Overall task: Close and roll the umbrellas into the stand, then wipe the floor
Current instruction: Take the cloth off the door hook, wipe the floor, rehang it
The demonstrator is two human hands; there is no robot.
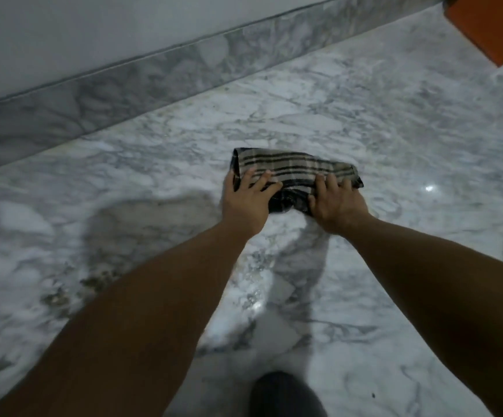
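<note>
A folded beige cloth with dark stripes (292, 165) lies flat on the white and grey marble floor (394, 130). Both my hands press down on its near edge. My left hand (245, 200) covers the cloth's left end with fingers spread over it. My right hand (336, 204) rests on the right part, fingers pointing away from me. Both arms are stretched forward. No umbrella or stand is in sight.
A grey marble skirting (124, 85) runs diagonally along the white wall at the back. An orange object (490, 28) sits at the top right corner. A dark knee or shoe (283, 395) shows at the bottom edge. Dirty speckles mark the floor (73, 284) at left.
</note>
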